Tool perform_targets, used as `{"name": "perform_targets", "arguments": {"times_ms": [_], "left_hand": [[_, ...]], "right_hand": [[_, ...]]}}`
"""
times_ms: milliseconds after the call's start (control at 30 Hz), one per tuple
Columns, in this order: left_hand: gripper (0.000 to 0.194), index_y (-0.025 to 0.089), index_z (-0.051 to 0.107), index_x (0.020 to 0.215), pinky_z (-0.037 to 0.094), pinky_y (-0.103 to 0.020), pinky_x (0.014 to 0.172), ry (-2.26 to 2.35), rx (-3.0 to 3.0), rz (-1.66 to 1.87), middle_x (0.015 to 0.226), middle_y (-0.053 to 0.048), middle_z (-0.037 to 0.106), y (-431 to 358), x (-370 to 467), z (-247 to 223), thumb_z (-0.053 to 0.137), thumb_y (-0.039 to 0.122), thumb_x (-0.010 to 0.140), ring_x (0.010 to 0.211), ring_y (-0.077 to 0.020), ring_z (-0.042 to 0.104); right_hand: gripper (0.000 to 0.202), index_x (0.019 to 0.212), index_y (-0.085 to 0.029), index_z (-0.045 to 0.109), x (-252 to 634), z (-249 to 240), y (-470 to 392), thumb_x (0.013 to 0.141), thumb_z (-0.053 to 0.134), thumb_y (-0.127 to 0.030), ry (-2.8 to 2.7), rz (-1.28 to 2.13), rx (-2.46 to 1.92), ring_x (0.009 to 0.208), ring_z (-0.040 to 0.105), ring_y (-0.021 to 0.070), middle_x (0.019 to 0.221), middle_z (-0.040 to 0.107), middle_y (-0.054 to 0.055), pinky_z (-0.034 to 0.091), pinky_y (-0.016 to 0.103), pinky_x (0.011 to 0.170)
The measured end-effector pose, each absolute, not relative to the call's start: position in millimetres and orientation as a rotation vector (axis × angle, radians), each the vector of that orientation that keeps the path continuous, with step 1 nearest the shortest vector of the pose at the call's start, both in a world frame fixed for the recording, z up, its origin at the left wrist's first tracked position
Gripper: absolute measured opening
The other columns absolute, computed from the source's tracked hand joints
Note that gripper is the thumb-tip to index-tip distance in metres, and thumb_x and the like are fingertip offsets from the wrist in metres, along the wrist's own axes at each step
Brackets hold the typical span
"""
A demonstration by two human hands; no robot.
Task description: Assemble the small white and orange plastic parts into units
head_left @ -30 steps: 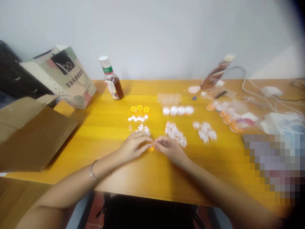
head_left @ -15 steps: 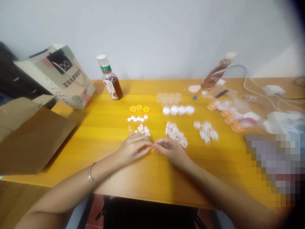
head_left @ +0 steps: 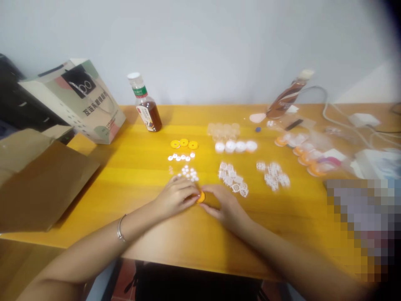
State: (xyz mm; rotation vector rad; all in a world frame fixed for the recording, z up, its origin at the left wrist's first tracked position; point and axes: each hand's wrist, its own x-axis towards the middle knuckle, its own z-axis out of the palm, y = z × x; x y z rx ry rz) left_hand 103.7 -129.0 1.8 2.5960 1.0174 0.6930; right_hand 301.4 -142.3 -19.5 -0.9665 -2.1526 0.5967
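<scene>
While the left hand (head_left: 179, 195) pinches a small, round, orange plastic disc (head_left: 201, 197) over the near half of the glossy yellow-brown wooden worktop (head_left: 188, 240), the right hand (head_left: 228, 205) has thumb and fingers spread at the disc's right edge, contact unclear. Just beyond the hands lie small, round, white plastic pieces (head_left: 192, 171) and, to their right, white openwork plastic pieces (head_left: 237, 179).

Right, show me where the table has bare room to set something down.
Bare: the table from its near edge up to the left hand and right hand; between box and yellow discs; between left bottle and translucent pieces. Crowded: the middle, with white parts, and the right, with orange pieces and tilted bottle.
</scene>
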Motion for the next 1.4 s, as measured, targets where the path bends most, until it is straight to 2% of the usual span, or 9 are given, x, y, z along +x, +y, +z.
{"name": "perform_targets", "arguments": {"times_ms": [233,433,533,667,867,1100,1267,1400], "left_hand": [[0.013,0.02,0.061,0.086,0.031,-0.031,0.08,1.06,2.585,0.636,0.087,0.0,0.066,-129,107,2,0.049,0.025,0.086,0.083,-0.0133,0.057],[0.018,0.018,0.061,0.098,0.043,-0.029,0.081,0.953,2.517,0.742,0.097,-0.005,0.065,-126,100,1,0.05,0.026,0.085,0.089,-0.0136,0.058],[0.022,0.019,0.06,0.104,0.046,-0.028,0.083,0.852,2.592,0.683,0.103,-0.006,0.064,-125,93,1,0.05,0.023,0.086,0.093,-0.0137,0.059],[0.027,0.02,0.057,0.111,0.046,-0.035,0.088,0.786,2.77,0.636,0.105,-0.005,0.064,-125,87,0,0.049,0.022,0.085,0.096,-0.0153,0.059],[0.028,0.02,0.055,0.114,0.045,-0.035,0.092,0.819,2.889,0.608,0.109,-0.006,0.062,-127,89,0,0.046,0.021,0.087,0.098,-0.0147,0.058],[0.03,0.017,0.052,0.117,0.044,-0.035,0.091,0.782,3.004,0.489,0.108,-0.008,0.061,-131,92,7,0.041,0.018,0.088,0.098,-0.016,0.057],[0.028,0.015,0.053,0.114,0.044,-0.035,0.087,0.781,3.061,0.472,0.104,-0.009,0.062,-134,95,10,0.04,0.016,0.089,0.095,-0.0168,0.058],[0.026,0.016,0.054,0.111,0.04,-0.035,0.087,0.819,3.017,0.489,0.102,-0.008,0.064,-135,97,8,0.042,0.018,0.088,0.097,-0.0175,0.057]], "right_hand": [[0.025,0.102,-0.019,0.052,303,-23,-141,0.077,0.056,-0.017,-2.166,0.581,-0.978,0.087,0.061,0.0193,0.093,0.064,0.007,0.05,0.034,0.077],[0.022,0.1,-0.022,0.054,303,-23,-140,0.078,0.056,-0.019,-2.132,0.535,-0.977,0.085,0.062,0.0195,0.091,0.066,0.006,0.05,0.035,0.076],[0.02,0.098,-0.022,0.056,304,-22,-139,0.079,0.055,-0.018,-2.137,0.506,-0.967,0.085,0.062,0.0193,0.091,0.067,0.006,0.05,0.035,0.076],[0.018,0.096,-0.022,0.059,304,-22,-139,0.08,0.054,-0.017,-2.133,0.462,-0.953,0.086,0.062,0.019,0.093,0.067,0.006,0.05,0.035,0.077],[0.017,0.094,-0.022,0.063,305,-26,-138,0.081,0.054,-0.019,-2.161,0.354,-0.948,0.087,0.063,0.0187,0.095,0.068,0.007,0.051,0.035,0.077],[0.022,0.102,-0.02,0.063,307,-30,-141,0.084,0.05,-0.018,-2.257,0.208,-0.94,0.091,0.061,0.02,0.1,0.067,0.008,0.052,0.036,0.081],[0.028,0.106,-0.015,0.061,308,-19,-146,0.085,0.043,-0.01,-2.427,0.096,-0.918,0.096,0.059,0.0236,0.104,0.063,0.014,0.051,0.04,0.083],[0.033,0.107,-0.011,0.06,308,-13,-149,0.083,0.038,-0.005,-2.492,0.028,-0.896,0.099,0.058,0.0251,0.106,0.062,0.017,0.051,0.041,0.084]]}}
